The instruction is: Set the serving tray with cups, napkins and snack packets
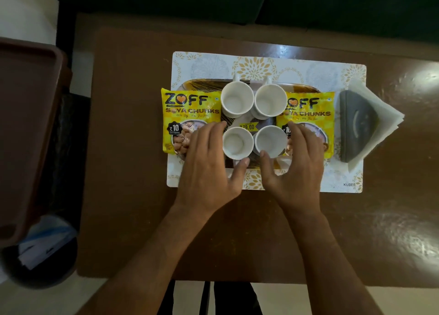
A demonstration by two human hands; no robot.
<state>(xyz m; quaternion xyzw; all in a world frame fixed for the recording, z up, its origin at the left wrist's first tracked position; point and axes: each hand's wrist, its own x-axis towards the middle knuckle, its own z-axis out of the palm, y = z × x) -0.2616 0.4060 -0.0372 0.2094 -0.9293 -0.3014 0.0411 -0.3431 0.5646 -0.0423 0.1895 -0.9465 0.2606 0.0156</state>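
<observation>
A brown bin (26,134) stands left of the tabletop (133,148). On the tray (204,84), packets (187,115) flank four cups (237,99); napkins (380,115) lie right. My left hand (209,169) and right hand (297,167) spread open, perhaps touching the near cups.

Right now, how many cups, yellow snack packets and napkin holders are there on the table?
White cups: 4, at and
Yellow snack packets: 2, at and
Napkin holders: 1, at
Total: 7
</observation>
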